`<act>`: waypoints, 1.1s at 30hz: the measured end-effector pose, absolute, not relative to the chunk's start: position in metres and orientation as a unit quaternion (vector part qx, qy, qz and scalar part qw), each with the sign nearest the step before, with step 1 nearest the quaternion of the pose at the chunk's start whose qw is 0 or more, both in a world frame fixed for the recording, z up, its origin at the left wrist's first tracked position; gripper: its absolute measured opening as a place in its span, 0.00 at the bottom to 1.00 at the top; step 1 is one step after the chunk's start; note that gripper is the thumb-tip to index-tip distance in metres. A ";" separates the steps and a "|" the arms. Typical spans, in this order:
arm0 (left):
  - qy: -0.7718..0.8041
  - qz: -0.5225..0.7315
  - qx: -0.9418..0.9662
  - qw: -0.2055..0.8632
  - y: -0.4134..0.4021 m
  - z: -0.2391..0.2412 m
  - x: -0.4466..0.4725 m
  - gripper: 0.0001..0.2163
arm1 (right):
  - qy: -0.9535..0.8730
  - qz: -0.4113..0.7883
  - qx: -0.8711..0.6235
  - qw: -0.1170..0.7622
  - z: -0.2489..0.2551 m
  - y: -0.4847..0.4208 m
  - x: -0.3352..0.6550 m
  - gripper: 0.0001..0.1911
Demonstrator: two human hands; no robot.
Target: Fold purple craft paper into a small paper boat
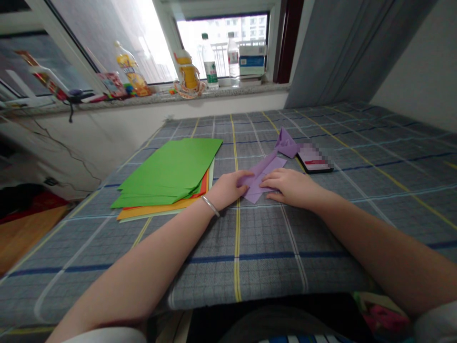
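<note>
A creased strip of purple paper [266, 167] lies slantwise on the checked cloth, between my two hands. My left hand [227, 188], with a silver bangle at the wrist, grips its left edge between thumb and fingers. Across from it, my right hand [293, 186] rests with its fingers lying apart on the paper's right side, holding nothing between them. Just beyond the strip sits a folded purple paper shape [286, 144]; whether the two are joined I cannot tell. Both hands partly hide the near end of the strip.
Left of my hands lies a stack of green paper [171, 166], with orange, red and pale sheets under it. A phone [314, 159] lies beyond my right hand. Bottles, including a green-capped bottle [210, 64], and boxes [252, 62] line the windowsill [246, 90].
</note>
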State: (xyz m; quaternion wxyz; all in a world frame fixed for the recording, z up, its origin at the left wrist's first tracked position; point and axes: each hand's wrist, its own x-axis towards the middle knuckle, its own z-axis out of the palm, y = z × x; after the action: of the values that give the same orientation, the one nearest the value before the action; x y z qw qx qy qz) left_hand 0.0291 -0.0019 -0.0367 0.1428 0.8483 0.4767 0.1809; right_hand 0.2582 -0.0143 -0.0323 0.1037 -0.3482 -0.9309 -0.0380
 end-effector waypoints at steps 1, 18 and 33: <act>0.466 0.173 0.855 0.148 -0.001 -0.035 0.027 0.21 | -0.934 -0.033 -0.338 0.108 -0.034 -0.014 0.258 0.15; 0.407 0.118 0.877 0.227 0.010 -0.031 0.010 0.24 | -0.949 -0.055 -0.291 0.109 -0.041 -0.016 0.244 0.12; 0.381 0.141 0.867 0.289 0.015 -0.037 0.009 0.22 | -0.914 -0.088 -0.375 0.129 -0.045 -0.025 0.218 0.14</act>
State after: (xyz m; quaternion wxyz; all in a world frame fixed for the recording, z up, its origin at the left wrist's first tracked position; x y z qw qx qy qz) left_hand 0.0086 0.0148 -0.0375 0.2890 0.8669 0.3810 0.1408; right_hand 0.2180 -0.0253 -0.0447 0.1288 -0.3755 -0.9136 -0.0878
